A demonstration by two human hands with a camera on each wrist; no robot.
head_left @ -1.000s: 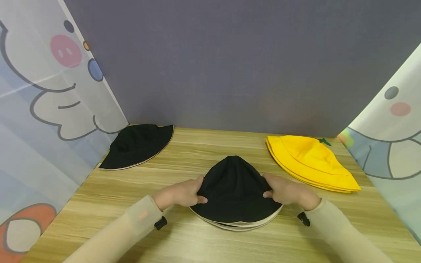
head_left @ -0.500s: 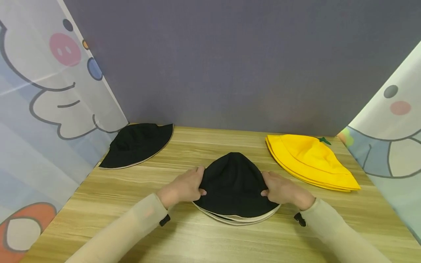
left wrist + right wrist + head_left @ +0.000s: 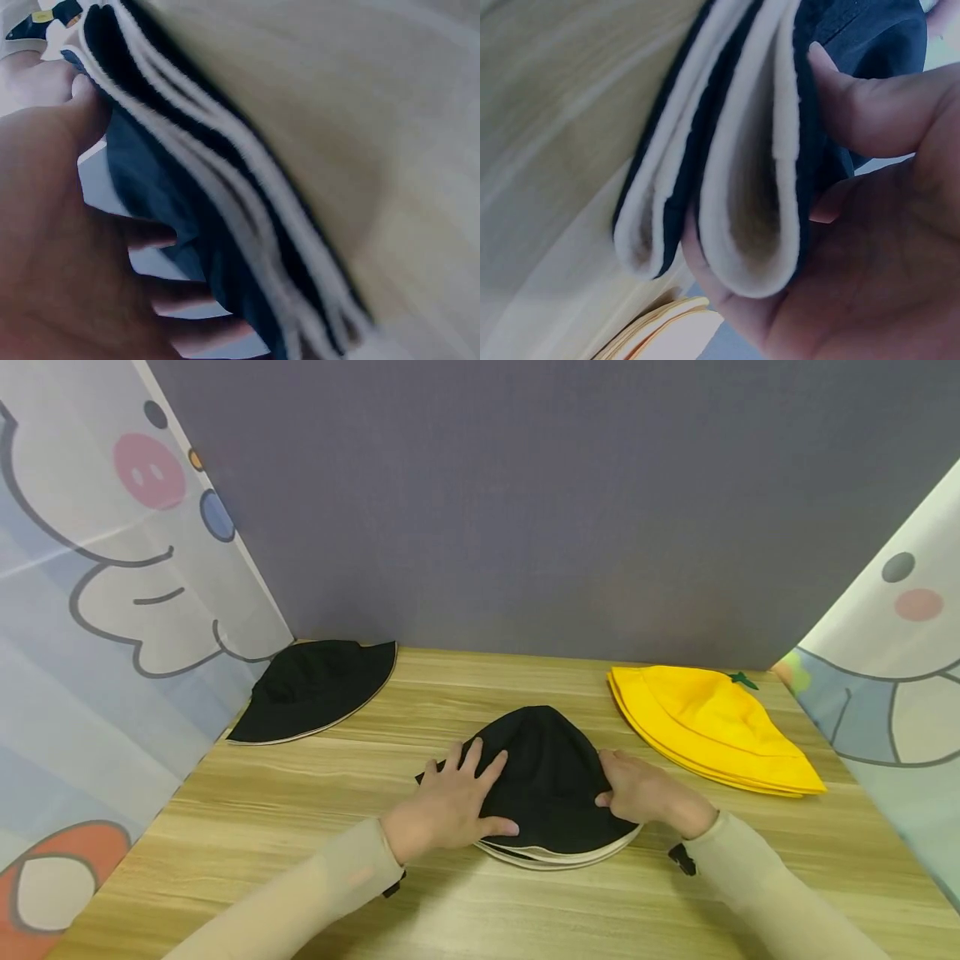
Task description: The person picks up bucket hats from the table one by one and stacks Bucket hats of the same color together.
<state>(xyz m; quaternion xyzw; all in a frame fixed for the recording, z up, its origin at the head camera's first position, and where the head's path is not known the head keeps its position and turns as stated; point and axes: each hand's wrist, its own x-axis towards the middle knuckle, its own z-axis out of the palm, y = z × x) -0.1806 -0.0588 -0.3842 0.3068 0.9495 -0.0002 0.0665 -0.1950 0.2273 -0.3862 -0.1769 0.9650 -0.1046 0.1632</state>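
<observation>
Two black bucket hats [image 3: 547,793] with cream lining lie folded flat, one on top of the other, in the middle of the table. My left hand [image 3: 450,797] lies over their left side with its fingers spread; the left wrist view shows those fingers [image 3: 202,330] straight against the black cloth. At the right edge, my right hand [image 3: 648,789] pinches the upper hat, thumb on top. In the right wrist view a finger passes between the upper hat's folded brim [image 3: 787,195] and the lower hat's brim [image 3: 641,232].
Another folded black hat [image 3: 315,693] lies at the back left. Yellow hats [image 3: 712,727] with a green leaf tip are stacked at the back right. A grey panel [image 3: 510,510] stands behind the wooden table [image 3: 495,918], with cartoon-print cloth [image 3: 105,610] along the sides.
The hats have shifted slightly away from me. My left hand has let go of the left edge and moved right onto the hat, fingers spreading. My right hand keeps its hold.
</observation>
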